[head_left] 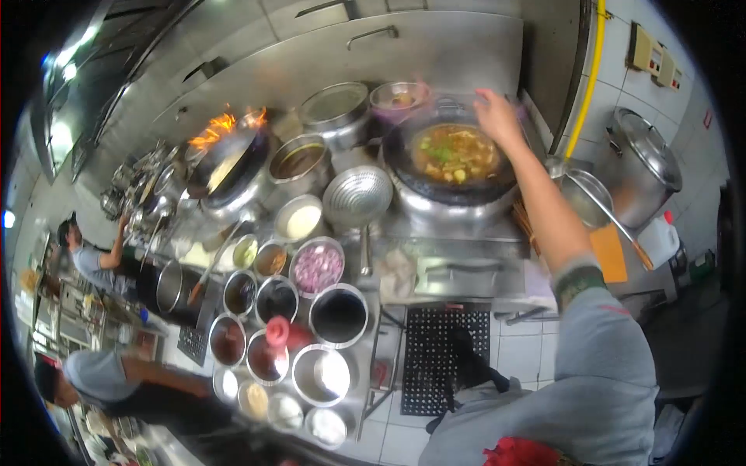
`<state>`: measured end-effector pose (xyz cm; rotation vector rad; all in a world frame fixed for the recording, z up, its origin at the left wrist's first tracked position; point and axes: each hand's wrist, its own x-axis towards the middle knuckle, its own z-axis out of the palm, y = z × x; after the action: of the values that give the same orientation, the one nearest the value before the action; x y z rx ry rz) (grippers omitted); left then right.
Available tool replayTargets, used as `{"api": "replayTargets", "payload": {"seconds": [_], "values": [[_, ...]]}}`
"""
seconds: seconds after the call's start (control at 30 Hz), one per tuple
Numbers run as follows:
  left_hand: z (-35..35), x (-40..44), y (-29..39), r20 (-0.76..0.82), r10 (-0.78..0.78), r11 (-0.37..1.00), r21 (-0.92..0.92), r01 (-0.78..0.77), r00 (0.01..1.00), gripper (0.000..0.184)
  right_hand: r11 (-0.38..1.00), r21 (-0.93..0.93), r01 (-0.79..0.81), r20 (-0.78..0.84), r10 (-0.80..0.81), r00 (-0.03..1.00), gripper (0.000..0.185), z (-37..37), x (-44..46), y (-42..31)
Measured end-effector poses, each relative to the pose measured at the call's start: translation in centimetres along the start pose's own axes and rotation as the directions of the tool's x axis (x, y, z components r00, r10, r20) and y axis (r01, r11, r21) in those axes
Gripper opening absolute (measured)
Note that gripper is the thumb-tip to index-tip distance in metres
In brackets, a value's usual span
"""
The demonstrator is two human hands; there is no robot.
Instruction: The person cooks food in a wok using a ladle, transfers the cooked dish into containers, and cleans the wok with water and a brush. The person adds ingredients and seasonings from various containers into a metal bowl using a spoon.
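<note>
The wok (pixel 398 159) is near the back edge of the steel bench (pixel 396 233), toward its right end; in it there is brown soup (pixel 457 155) with green pieces. The right hand (pixel 497 116) is above the far right rim of the wok, with the forearm reaching in from the right. The fingers are blurred, so I cannot tell if they are spread, pressed together or pinching something, nor if they touch the rim. The left hand is out of view.

Just left of the wok lies a skimmer (pixel 357 194), its handle toward the front edge of the bench. Farther left is a pot (pixel 299 159), then a second wok (pixel 252 159) with flames (pixel 217 132) at its back. Red onion (pixel 317 268) fills a bowl near the front edge. Two people (pixel 93 264) (pixel 99 374) are at the left.
</note>
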<state>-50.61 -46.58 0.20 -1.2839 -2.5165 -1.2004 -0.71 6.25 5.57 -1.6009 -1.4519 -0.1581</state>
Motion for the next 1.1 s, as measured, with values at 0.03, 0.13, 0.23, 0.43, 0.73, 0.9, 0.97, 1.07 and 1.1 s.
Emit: {"api": "replayTargets", "payload": {"seconds": [0.03, 0.13, 0.23, 0.43, 0.73, 0.9, 0.97, 1.07, 1.1], "values": [[5.8, 0.4, 0.2, 0.106, 0.060, 0.995, -0.085, -0.051, 0.993, 0.028, 0.912, 0.380, -0.155, 0.089, 0.131, 0.987, 0.026, -2.6, -0.7, -1.5], [19.9, 2.9, 7.8, 0.525, 0.138, 0.928, -0.366, 0.076, 0.840, 0.029, 0.647, 0.703, -0.296, 0.453, -0.087, 0.887, 0.014, -7.9, -7.4, -4.8], [29.8, 5.1, 15.6, 0.664, 0.186, 0.953, -0.301, 0.031, 0.724, 0.048, 0.577, 0.347, -0.739, 0.925, -0.343, 0.166, 0.018, -5.9, -17.4, -4.3], [41.0, 8.2, 15.1, 0.807, 0.026, 0.913, -0.259, 0.314, 0.589, 0.048, 0.968, 0.034, -0.249, 0.979, 0.018, 0.205, 0.042, 7.9, -44.0, 5.3], [44.5, 9.7, 14.1, 0.923, 0.000, 0.904, -0.164, 0.395, 0.385, 0.048, 0.955, -0.264, -0.137, 0.958, 0.276, 0.078, 0.050, 12.9, -49.9, 9.5], [42.4, 9.3, 14.4, 0.927, -0.130, 0.676, -0.176, 0.716, 0.351, 0.051, 0.942, -0.278, -0.189, 0.959, 0.283, -0.006, 0.053, 10.4, -50.7, 11.6], [39.7, 9.3, 17.6, 0.972, -0.044, 0.287, -0.208, 0.935, 0.230, 0.053, 0.929, -0.282, -0.238, 0.956, 0.293, 0.013, 0.054, 8.0, -50.4, 12.2], [39.0, 8.8, 19.0, 0.976, 0.201, -0.034, -0.082, 0.996, 0.087, 0.062, 0.875, -0.250, -0.415, 0.929, 0.338, 0.152, 0.058, 2.0, -49.4, 12.8], [38.9, 8.7, 21.3, 0.959, 0.280, -0.028, -0.023, 0.999, 0.030, 0.064, 0.836, -0.231, -0.498, 0.926, 0.346, 0.152, 0.060, 0.6, -49.6, 13.1]]}}
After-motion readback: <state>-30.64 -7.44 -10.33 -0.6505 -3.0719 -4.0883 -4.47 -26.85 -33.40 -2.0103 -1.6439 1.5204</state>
